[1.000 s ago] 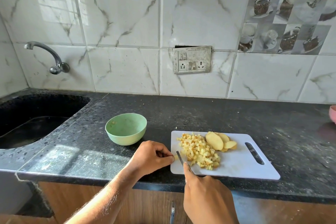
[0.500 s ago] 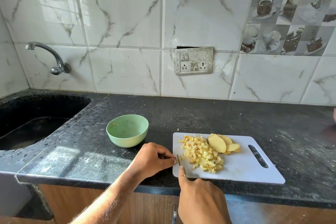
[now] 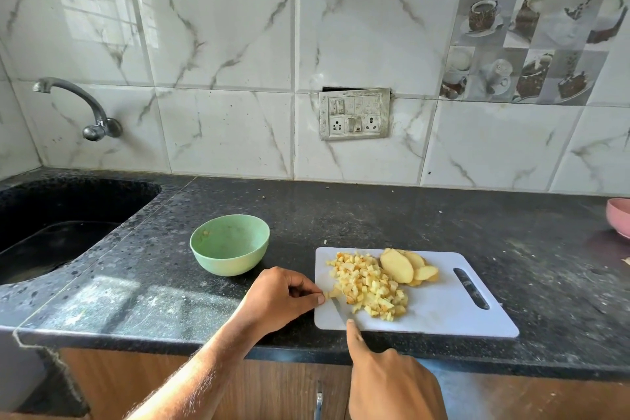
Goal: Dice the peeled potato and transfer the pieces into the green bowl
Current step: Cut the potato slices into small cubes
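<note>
A white cutting board (image 3: 443, 314) lies on the black counter with a pile of diced potato (image 3: 368, 283) on its left half. Several potato slices (image 3: 407, 266) lean behind the pile. My left hand (image 3: 283, 297) rests at the board's left edge, fingers curled, pinching a small potato piece (image 3: 332, 293). My right hand (image 3: 388, 382) grips a knife (image 3: 339, 309), index finger along its spine, blade tip down on the board beside that piece. The green bowl (image 3: 230, 244) stands left of the board and holds only a few scraps.
A black sink (image 3: 51, 225) is sunk into the counter at the left, under a wall tap (image 3: 81, 109). A pink bowl (image 3: 618, 216) shows at the right edge. A switch plate (image 3: 354, 114) is on the tiled wall. The counter's front edge runs just below the board.
The knife blade has shifted slightly left toward the board's left edge, close to my left fingertips. My left hand now pinches a small potato piece there. The view has tilted a little.
</note>
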A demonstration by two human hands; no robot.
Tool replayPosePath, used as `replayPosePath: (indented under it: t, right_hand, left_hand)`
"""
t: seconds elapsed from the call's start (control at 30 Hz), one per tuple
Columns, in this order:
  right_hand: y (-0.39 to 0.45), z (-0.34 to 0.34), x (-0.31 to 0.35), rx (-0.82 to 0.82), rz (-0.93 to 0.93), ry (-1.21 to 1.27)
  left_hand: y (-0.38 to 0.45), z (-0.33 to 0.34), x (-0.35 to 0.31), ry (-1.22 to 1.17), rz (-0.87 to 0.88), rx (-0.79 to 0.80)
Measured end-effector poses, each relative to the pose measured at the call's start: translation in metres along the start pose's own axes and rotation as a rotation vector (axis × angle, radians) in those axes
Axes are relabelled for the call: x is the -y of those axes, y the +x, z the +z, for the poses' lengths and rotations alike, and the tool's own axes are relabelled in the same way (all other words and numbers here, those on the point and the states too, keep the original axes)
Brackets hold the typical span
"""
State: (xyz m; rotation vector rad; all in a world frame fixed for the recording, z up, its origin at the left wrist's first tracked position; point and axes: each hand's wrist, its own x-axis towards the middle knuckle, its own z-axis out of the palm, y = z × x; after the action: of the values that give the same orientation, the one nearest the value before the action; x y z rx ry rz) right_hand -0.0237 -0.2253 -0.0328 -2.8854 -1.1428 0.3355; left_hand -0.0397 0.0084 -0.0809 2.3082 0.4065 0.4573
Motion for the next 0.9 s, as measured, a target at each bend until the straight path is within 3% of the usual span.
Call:
replayPosePath:
  t: [0.13,0.4,0.9]
  right_hand:
    - [0.004,0.004,-0.003,-0.098,0.039,0.028]
    - [0.005,-0.002,0.004,-0.139,0.045,0.062]
    - [0.016,0.000,0.024,0.002,-0.029,-0.058]
  left_hand:
    - [-0.002,-0.002,0.000,-0.004,0.062,0.007]
    - [-0.001,-0.002,0.003,-0.019,0.051,-0.031]
    - [0.000,-0.001,0.003,0.029,0.050,-0.024]
